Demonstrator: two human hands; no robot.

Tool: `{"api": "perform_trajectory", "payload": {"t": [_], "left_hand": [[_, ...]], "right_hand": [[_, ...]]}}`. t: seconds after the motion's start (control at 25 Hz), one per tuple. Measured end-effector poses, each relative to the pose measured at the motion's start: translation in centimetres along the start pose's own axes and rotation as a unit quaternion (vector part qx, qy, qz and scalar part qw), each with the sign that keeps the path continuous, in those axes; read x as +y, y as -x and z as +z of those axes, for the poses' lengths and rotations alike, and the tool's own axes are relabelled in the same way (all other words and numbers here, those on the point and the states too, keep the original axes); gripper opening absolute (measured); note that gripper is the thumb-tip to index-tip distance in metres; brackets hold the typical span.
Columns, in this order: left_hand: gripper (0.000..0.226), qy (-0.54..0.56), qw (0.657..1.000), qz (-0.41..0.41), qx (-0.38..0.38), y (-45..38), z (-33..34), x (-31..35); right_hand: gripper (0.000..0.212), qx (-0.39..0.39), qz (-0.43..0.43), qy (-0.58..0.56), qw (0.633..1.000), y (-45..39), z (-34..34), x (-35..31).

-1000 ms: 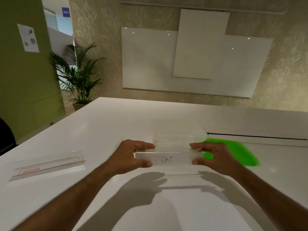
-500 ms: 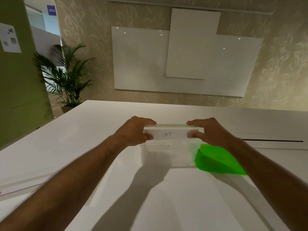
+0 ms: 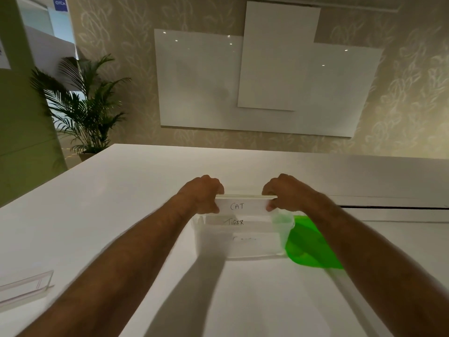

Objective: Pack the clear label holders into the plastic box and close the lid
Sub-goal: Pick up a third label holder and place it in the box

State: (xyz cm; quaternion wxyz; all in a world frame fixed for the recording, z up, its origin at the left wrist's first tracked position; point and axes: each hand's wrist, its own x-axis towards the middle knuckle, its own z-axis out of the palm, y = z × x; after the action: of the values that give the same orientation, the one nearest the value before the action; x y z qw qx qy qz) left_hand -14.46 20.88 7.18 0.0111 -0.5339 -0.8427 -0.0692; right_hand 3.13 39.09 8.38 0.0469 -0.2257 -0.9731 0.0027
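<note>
Label holder marked CAT held over open plastic box on white surface.

Nearest, at left edge of white surface (image 3: 121, 190): one spare clear holder (image 3: 25, 287), lying flat, well apart from the rest. Farther in: clear plastic box (image 3: 240, 242), lid off, with labels reading TIGER and one too faint to read inside; green lid (image 3: 313, 246) touching its right side. Above box rim: label holder (image 3: 245, 205) upright, left hand (image 3: 202, 194) and right hand (image 3: 289, 193) pinching its two ends, fingers (image 3: 269, 207) curled tight. Beyond: potted palm (image 3: 82, 108) at left, white boards (image 3: 267, 81) on patterned wall, green pillar (image 3: 21, 132).
</note>
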Motion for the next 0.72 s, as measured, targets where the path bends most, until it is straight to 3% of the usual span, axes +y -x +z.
{"api": "perform_trajectory", "payload": {"t": [0.4,0.72], "left_hand": [[0.060,-0.065,0.992,-0.042,-0.100,-2.3,2.3,1.0],[0.057,-0.122,0.987,-0.016,-0.100,-2.5,2.9,1.2]], "right_hand": [[0.042,-0.078,-0.016,0.122,0.989,-1.7,2.9,-2.1],[0.041,-0.090,-0.020,0.128,0.988,-2.0,3.6,-2.2]]}}
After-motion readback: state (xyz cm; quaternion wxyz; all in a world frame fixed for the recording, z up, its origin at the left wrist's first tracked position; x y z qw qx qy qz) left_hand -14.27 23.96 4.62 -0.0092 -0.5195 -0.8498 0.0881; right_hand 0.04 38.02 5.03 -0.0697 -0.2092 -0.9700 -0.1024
